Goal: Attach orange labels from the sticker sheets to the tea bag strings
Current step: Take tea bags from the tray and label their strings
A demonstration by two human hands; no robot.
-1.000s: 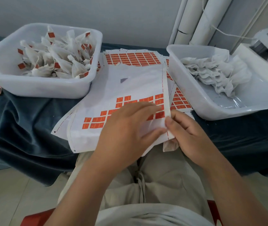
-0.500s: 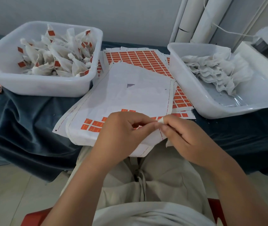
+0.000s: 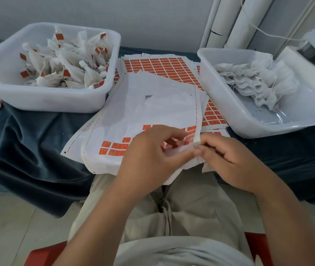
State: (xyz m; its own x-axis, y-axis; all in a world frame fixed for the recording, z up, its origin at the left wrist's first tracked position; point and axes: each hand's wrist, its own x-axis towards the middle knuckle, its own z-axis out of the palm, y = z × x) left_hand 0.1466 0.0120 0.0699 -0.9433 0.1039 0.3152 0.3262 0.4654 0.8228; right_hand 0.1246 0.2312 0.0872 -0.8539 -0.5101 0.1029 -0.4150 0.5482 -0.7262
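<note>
My left hand (image 3: pixel 151 152) hovers over the near edge of the top sticker sheet (image 3: pixel 143 112) and pinches a folded orange label (image 3: pixel 174 144) between thumb and fingers. My right hand (image 3: pixel 227 156) meets it fingertip to fingertip and holds a white tea bag (image 3: pixel 207 168), whose corner hangs below the palm. The string itself is too thin to make out. The top sheet is mostly peeled, with a few orange labels (image 3: pixel 114 148) left along its near end. A full sheet (image 3: pixel 162 67) lies behind it.
A white bin (image 3: pixel 43 98) at the left holds several labelled tea bags (image 3: pixel 64 62). At the right, a white bin (image 3: pixel 229 106) holds unlabelled tea bags (image 3: pixel 258 81). Both stand on a dark blue cloth (image 3: pixel 28 141). White tubes (image 3: pixel 235 20) lean on the wall.
My left hand lifted off the sheet and drew toward my right hand. An orange label now shows between its fingers. The view shifted slightly.
</note>
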